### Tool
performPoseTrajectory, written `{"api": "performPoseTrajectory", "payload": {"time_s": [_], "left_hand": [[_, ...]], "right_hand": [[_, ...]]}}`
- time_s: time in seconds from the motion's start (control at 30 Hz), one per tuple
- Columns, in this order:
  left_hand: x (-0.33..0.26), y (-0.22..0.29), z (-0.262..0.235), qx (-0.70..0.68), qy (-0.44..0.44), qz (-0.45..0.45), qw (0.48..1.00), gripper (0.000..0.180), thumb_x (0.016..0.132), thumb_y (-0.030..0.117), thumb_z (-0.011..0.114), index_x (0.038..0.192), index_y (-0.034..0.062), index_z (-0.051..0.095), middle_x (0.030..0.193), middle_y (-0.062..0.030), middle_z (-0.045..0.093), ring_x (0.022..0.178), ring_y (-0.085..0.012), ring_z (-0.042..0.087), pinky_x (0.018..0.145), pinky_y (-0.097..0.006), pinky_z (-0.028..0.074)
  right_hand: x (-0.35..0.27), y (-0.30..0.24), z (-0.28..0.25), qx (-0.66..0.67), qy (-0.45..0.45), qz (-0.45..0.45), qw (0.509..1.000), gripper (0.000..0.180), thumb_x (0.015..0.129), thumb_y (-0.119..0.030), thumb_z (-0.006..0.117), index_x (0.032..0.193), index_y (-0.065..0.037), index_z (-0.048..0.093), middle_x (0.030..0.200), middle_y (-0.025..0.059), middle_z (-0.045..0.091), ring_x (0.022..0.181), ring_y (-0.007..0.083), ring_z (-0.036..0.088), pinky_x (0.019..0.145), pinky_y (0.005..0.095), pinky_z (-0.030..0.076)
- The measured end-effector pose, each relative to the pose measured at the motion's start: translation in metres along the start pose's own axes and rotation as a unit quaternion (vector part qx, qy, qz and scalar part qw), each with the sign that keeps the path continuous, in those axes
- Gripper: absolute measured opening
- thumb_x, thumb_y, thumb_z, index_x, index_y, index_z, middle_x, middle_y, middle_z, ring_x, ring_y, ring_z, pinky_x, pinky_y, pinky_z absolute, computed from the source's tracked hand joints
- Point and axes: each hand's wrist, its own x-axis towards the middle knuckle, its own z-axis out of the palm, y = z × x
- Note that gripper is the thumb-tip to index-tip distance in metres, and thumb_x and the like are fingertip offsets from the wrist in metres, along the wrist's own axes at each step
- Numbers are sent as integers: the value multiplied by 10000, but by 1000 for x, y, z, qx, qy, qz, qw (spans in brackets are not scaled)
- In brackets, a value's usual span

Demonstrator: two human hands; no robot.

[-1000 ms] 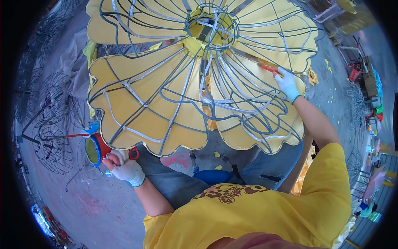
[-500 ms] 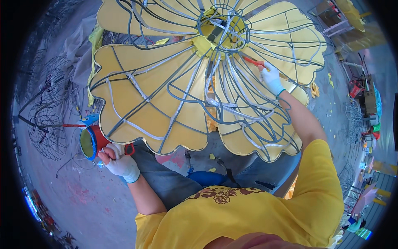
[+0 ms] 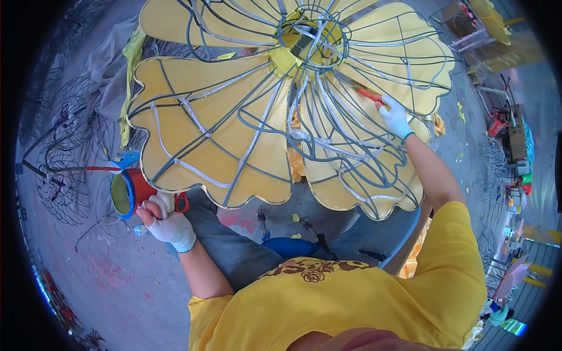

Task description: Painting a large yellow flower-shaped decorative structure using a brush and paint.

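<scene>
A large flower-shaped frame (image 3: 243, 161) of grey wire, covered with yellow fabric petals, spreads out before me. My right hand (image 3: 396, 119), in a white glove, closes round a red-handled brush (image 3: 370, 95). The brush points in toward the flower's round centre (image 3: 287, 63), over the near-right petal (image 3: 328, 190); its tip is blurred among the wires. At the left, my gloved left hand (image 3: 170, 227) grips a red mug (image 3: 139, 182) with a blue rim. The mug is tilted away to the left, and yellowish-green stuff shows inside it.
Bundles of bare wire frames (image 3: 64, 169) lie on the floor at the left, by a grey sheet (image 3: 120, 70). A blue seat (image 3: 291, 247) shows between my legs. Boxes (image 3: 517, 142), wire and yellow scraps lie along the right side.
My right hand has moved a little right and toward me with the brush, away from the flower's centre. My left hand still holds the mug in nearly the same place.
</scene>
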Motion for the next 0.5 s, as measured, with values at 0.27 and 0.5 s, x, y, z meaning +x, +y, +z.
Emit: {"api": "performPoseTrajectory", "payload": {"time_s": [0.27, 0.5], "left_hand": [[-4, 8, -4, -75, -18, -7, 997, 444, 945, 358, 372, 575, 135, 269, 512, 11, 257, 472, -117, 208, 483, -273, 186], [-5, 13, -8, -87, -21, -4, 996, 440, 946, 342, 378, 575, 135, 266, 507, 18, 255, 467, -109, 205, 475, -276, 187]], "right_hand": [[-31, 27, -39, -103, 14, 68, 992, 314, 815, -270, 566, 1014, -33, 621, 896, 187, 620, 826, 302, 600, 747, 335, 458], [-60, 20, -64, -27, 96, 144, 985, 344, 798, -316, 568, 965, -23, 640, 907, 202, 622, 831, 350, 594, 766, 375, 459]]}}
